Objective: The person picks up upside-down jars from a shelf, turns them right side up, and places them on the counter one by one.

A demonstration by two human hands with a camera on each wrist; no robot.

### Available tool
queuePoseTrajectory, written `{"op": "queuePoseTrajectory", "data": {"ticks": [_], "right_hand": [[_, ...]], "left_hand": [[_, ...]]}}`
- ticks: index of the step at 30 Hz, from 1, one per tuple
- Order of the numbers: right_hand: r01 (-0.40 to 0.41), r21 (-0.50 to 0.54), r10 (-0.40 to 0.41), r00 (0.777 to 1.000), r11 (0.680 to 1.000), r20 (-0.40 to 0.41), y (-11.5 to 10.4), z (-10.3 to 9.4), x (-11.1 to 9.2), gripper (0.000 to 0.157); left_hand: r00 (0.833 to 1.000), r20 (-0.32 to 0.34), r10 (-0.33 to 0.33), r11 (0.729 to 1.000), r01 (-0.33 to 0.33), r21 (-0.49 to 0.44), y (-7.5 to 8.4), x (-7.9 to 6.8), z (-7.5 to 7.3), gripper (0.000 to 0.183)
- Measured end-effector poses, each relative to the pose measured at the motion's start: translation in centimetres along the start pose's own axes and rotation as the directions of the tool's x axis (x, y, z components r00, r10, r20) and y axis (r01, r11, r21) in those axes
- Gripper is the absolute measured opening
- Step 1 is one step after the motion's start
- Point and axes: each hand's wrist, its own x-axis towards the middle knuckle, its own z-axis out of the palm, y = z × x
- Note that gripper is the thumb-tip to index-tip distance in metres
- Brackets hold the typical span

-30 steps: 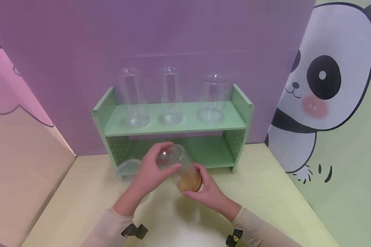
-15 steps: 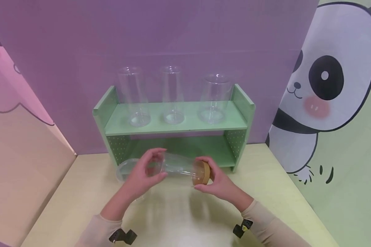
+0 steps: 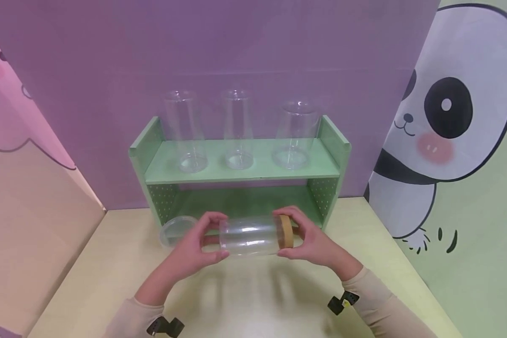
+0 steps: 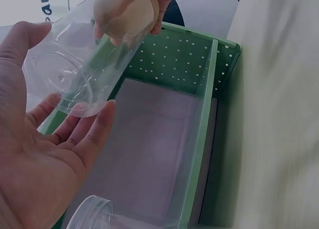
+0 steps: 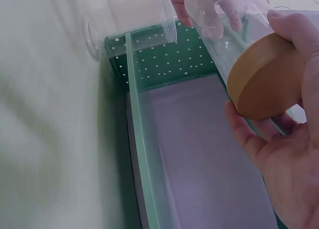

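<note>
Held level above the table is a clear plastic jar [image 3: 249, 237] with a gold screw lid [image 3: 285, 232] at its right end. The fingers and thumb of my left hand [image 3: 196, 246] grip the jar's bottom end. My right hand [image 3: 312, 239] holds the lidded end, its thumb and fingers round the lid's rim, as the right wrist view shows on the lid [image 5: 266, 77]. Through the jar's wall nothing shows inside. Behind my left wrist another clear container [image 3: 174, 231] stands on the table, partly hidden by that hand.
A green two-tier shelf [image 3: 241, 178] stands behind the hands. On its top board are three clear jars without lids: a left jar [image 3: 192, 162], a middle jar [image 3: 238, 159] and a wider right jar [image 3: 291, 159]. A purple wall [image 3: 253, 42] rises behind.
The jar has turned from a slant, lid toward me, to lying level with the lid on the right. Both hands have moved slightly apart and right, keeping their hold.
</note>
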Motion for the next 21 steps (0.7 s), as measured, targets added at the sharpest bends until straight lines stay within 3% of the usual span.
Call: {"op": "queuePoseTrajectory", "data": {"ticks": [4,10,14,21], "right_hand": [[-0.016,0.095,0.020,0.999,0.995,-0.035,0.1,-0.2,0.1,0.086],[-0.021,0.274,0.051,0.993,0.962,-0.103,0.0,-0.1,0.6,0.084],[-0.020,0.293,0.065,0.987,0.956,-0.144,-0.5,0.4,1.2,0.080],[-0.080,0.321,0.125,0.985,0.944,-0.120,-1.6,1.6,2.4,0.080]], "left_hand": [[0.999,0.005,-0.043,0.999,0.043,0.024,0.1,0.0,0.2,0.075],[0.994,0.023,-0.104,0.984,0.099,0.147,-0.1,-0.1,1.3,0.076],[0.992,0.053,-0.115,0.977,0.103,0.187,-0.8,0.0,2.5,0.080],[0.990,0.070,-0.126,0.984,0.116,0.135,-2.2,0.3,4.5,0.087]]}}
